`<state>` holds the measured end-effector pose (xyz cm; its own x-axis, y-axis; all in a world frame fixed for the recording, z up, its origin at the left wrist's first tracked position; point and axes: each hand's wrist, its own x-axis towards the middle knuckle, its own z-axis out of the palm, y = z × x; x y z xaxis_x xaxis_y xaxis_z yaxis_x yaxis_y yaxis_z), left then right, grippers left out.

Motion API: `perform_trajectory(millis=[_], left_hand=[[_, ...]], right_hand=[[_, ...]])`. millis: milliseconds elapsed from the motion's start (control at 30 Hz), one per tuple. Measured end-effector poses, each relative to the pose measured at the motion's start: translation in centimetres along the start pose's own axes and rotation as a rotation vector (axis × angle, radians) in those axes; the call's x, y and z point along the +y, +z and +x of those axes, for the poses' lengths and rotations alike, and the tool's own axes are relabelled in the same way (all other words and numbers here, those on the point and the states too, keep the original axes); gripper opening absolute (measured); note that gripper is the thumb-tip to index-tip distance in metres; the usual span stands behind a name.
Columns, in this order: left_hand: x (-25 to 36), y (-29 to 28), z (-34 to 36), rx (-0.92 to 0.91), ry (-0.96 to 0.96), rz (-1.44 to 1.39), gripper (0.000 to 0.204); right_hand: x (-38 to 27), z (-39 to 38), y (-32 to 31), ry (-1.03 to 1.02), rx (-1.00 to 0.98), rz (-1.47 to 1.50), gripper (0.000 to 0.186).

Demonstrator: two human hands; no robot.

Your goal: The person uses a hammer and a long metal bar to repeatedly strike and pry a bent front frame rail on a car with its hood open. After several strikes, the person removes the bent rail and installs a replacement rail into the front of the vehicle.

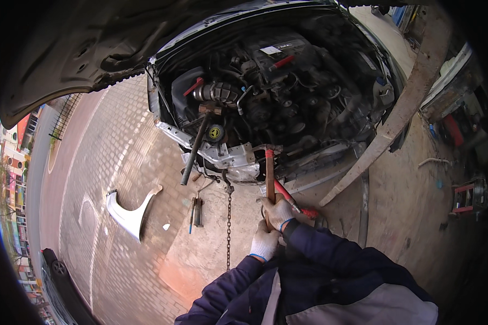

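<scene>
- Brick paving (pixel 108 162) spreads left of the engine bay (pixel 287 97), carrying a white fender (pixel 126 218), probably laid there out of the way.
- My gloved left hand (pixel 264 242) and right hand (pixel 279 211) are clenched round the wooden-handled hammer (pixel 269 176), right one higher, likely for control.
- Its head sits at the engine bay's front edge, beside the silver front panel (pixel 236 157); whether they touch, I cannot tell.
- Another hammer (pixel 199 142) rests across the engine bay's left front corner, perhaps for easy reach.
</scene>
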<state>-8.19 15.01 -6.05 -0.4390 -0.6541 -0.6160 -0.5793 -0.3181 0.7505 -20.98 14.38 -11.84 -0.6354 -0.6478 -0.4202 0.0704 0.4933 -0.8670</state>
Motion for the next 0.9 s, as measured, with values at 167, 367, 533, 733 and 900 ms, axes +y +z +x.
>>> perform_trajectory(millis=[167,367,533,733,900], left_hand=[[2.3,-2.9,-1.7,0.043,0.052,0.205,0.05],[-0.6,-4.0,-1.3,0.011,0.008,0.151,0.055],[-2.1,-5.9,0.9,0.035,0.014,0.119,0.052],[-1.4,-7.5,2.9,-0.02,-0.016,0.222,0.052],[1.3,-7.8,1.8,-0.018,-0.075,0.204,0.049]], right_hand=[[-0.1,5.9,-3.3,0.021,0.189,0.116,0.044],[-3.3,16.7,-9.0,0.164,0.207,0.273,0.055],[-7.9,19.1,-8.5,0.215,-0.381,0.296,0.049],[-9.8,22.1,-7.1,0.226,-0.406,-0.118,0.049],[-9.5,23.5,-6.4,0.197,-0.41,-0.219,0.05]])
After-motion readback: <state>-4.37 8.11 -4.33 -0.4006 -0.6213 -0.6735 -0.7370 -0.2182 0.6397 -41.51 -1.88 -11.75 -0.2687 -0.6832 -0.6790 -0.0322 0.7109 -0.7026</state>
